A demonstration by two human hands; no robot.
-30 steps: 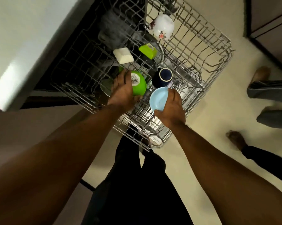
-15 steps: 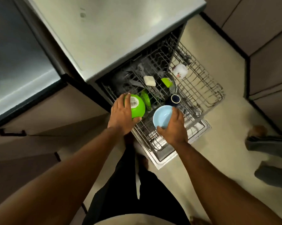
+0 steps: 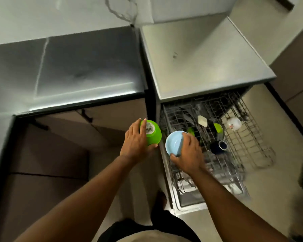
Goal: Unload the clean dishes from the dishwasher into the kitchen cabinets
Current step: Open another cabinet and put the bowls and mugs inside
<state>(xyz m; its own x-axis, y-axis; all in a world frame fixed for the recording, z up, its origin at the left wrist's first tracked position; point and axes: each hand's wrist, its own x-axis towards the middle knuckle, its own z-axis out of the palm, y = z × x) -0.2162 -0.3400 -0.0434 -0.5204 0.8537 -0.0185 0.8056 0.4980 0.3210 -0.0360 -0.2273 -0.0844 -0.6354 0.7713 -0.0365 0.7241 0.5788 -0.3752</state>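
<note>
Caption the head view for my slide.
Left hand grips a green bowl, right hand a blue bowl, by the open dishwasher rack.

Dim, greenish light; glare streaks the bench [image 3: 87,70]; right of it, the dishwasher rack [image 3: 252,151] smears with motion blur.

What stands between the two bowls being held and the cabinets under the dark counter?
Only the cabinet doors, which look shut. The left hand grips the green bowl and the right hand holds the light blue bowl, so neither is free for a handle. Nothing else visible intervenes.
</note>
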